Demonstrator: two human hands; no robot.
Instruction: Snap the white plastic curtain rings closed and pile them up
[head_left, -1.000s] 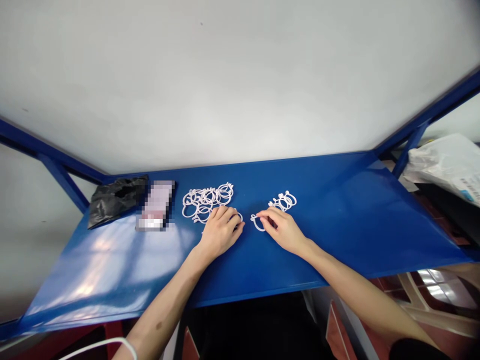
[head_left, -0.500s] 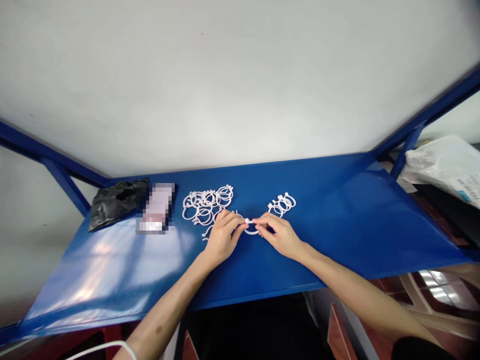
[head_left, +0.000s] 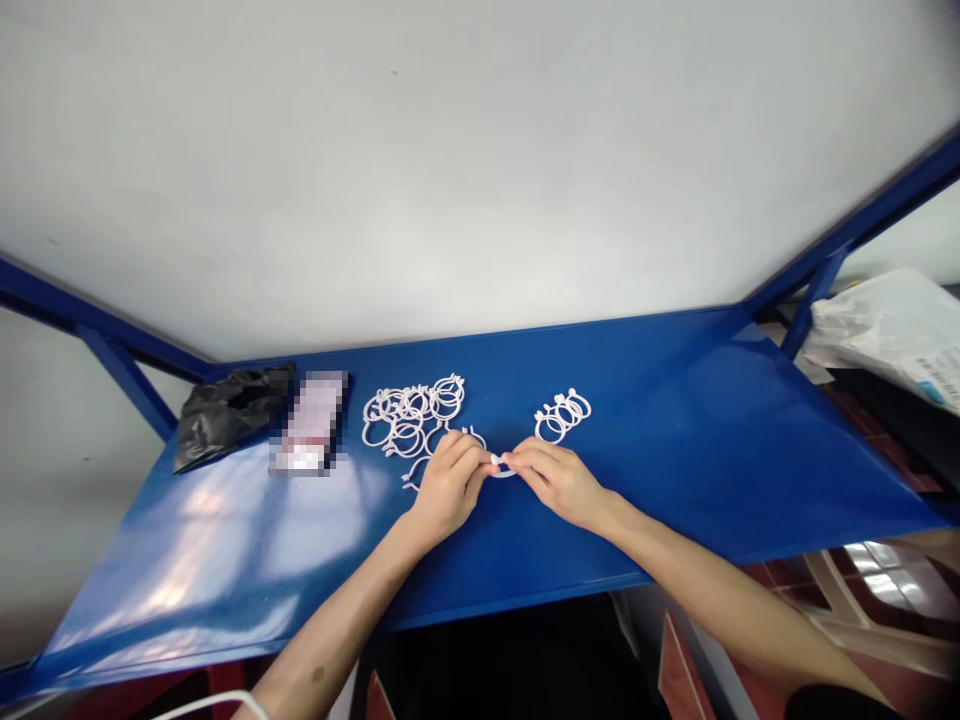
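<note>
Between my two hands is a white plastic ring (head_left: 505, 474) with small knobbed ends. My left hand (head_left: 451, 485) pinches it from the left, and my right hand (head_left: 559, 480) pinches it from the right, fingertips nearly meeting. My fingers hide part of the ring. A heap of similar white rings (head_left: 405, 420) lies behind and left of my left hand, some overlapping, one partly covered by that hand. Several more rings (head_left: 562, 415) form a short overlapping row just beyond my right hand.
The rings lie on a blue tabletop (head_left: 675, 430) against a pale wall. A black plastic bag (head_left: 232, 415) and a blurred-out flat item (head_left: 309, 420) rest at the left. Blue frame bars slope up on both sides. Beyond the right edge is a whitish plastic package (head_left: 892, 335).
Both hands have drawn slightly closer together around the ring, and the ring sits a little lower in view. The heap and the row of rings stay where they were.
</note>
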